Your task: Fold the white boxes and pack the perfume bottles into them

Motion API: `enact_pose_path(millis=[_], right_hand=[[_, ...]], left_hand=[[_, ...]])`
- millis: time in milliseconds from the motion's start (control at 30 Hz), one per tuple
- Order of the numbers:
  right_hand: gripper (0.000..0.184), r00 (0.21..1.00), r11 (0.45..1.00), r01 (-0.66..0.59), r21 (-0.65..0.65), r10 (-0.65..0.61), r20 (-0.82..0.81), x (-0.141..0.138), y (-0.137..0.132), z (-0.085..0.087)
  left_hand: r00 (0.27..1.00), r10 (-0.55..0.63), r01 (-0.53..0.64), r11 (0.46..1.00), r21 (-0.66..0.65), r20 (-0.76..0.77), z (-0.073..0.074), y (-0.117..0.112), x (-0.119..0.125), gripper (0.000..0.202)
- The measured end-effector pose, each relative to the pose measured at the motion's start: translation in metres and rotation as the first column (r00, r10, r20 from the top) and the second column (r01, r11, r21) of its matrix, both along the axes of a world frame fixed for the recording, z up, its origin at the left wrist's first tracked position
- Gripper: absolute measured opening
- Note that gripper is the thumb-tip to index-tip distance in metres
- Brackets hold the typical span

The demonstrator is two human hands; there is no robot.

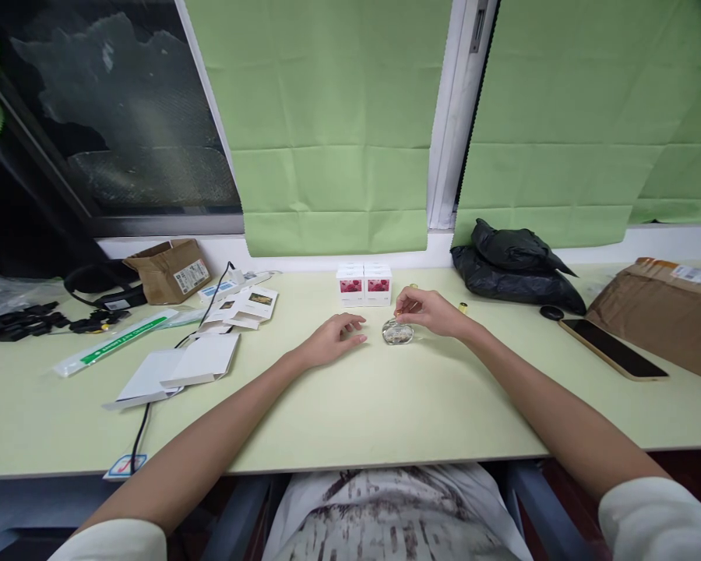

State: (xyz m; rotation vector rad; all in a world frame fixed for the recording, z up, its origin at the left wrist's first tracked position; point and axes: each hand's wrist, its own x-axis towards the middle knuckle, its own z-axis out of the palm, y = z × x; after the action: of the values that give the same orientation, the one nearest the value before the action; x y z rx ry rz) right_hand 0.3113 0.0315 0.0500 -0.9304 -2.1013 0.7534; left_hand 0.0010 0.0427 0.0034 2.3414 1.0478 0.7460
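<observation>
A small round clear glass bottle stands on the table in front of me. My right hand is closed in a pinch at its top, where a bit of orange shows between the fingertips. To the left of the bottle, my left hand hovers low over or rests on the table, fingers apart and nothing in them. Just behind the hands sit small white boxes with pink pictures, grouped side by side. Small yellow-gold pieces lie near my right hand, one partly hidden behind it.
Flattened white cartons and a green-white plastic strip lie at the left, near a black cable and an open brown box. On the right are a black plastic bag, a phone and a large cardboard box.
</observation>
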Motion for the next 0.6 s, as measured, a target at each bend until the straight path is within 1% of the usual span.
enact_pose_path(millis=[133, 200, 233, 267, 300, 333, 367, 400, 433, 467, 500, 533, 600], right_hand=[[0.040, 1.000, 1.000, -0.002, -0.026, 0.001, -0.015, 0.000, -0.004, 0.004], [0.043, 0.999, 0.999, 0.034, 0.007, -0.035, 0.007, 0.005, -0.003, 0.007], [0.040, 0.996, 0.995, 0.087, 0.055, -0.089, 0.032, 0.009, -0.002, 0.009], [0.036, 0.982, 0.978, 0.168, 0.127, -0.177, 0.061, 0.015, 0.000, 0.011], [0.035, 0.949, 0.935, 0.274, 0.225, -0.301, 0.091, 0.021, 0.003, 0.012], [0.035, 0.885, 0.855, 0.391, 0.340, -0.450, 0.116, 0.028, 0.006, 0.012], [0.035, 0.791, 0.749, 0.496, 0.439, -0.599, 0.127, 0.036, 0.009, 0.012], [0.033, 0.688, 0.652, 0.570, 0.500, -0.711, 0.142, 0.043, 0.013, 0.010], [0.032, 0.590, 0.576, 0.623, 0.530, -0.790, 0.165, 0.050, 0.016, 0.008], [0.032, 0.498, 0.522, 0.663, 0.536, -0.843, 0.204, 0.057, 0.020, 0.004], [0.032, 0.420, 0.491, 0.691, 0.531, -0.870, 0.259, 0.063, 0.023, 0.001], [0.033, 0.355, 0.475, 0.713, 0.517, -0.879, 0.318, 0.068, 0.025, -0.003], [0.040, 0.258, 0.460, 0.758, 0.462, -0.862, 0.436, 0.076, 0.029, -0.011]], left_hand=[[1.000, 0.002, -0.002, 1.000, 0.003, 0.002, 0.000, 0.000, 0.000, 0.056], [1.000, 0.001, -0.001, 1.000, -0.004, 0.003, 0.000, 0.000, 0.000, 0.057], [1.000, 0.001, -0.001, 1.000, -0.005, 0.003, 0.000, 0.000, 0.000, 0.056], [1.000, 0.002, -0.002, 1.000, -0.004, 0.003, -0.001, 0.000, 0.000, 0.056], [1.000, 0.003, -0.003, 1.000, -0.002, 0.003, -0.001, 0.001, 0.000, 0.056], [1.000, 0.003, -0.003, 1.000, 0.000, 0.002, -0.001, 0.001, 0.000, 0.055], [1.000, 0.001, -0.001, 1.000, 0.002, 0.002, -0.002, 0.001, -0.001, 0.055], [1.000, -0.001, 0.001, 1.000, 0.002, 0.002, -0.002, 0.001, -0.001, 0.055], [1.000, -0.002, 0.002, 1.000, 0.003, 0.004, -0.002, 0.002, -0.001, 0.054], [1.000, -0.002, 0.002, 1.000, 0.003, 0.005, -0.002, 0.002, -0.001, 0.054], [1.000, -0.004, 0.004, 1.000, 0.002, 0.004, -0.003, 0.002, -0.001, 0.054], [1.000, -0.005, 0.005, 1.000, 0.000, 0.004, -0.003, 0.002, -0.002, 0.053], [1.000, -0.007, 0.007, 1.000, 0.001, 0.003, -0.003, 0.002, -0.002, 0.053]])
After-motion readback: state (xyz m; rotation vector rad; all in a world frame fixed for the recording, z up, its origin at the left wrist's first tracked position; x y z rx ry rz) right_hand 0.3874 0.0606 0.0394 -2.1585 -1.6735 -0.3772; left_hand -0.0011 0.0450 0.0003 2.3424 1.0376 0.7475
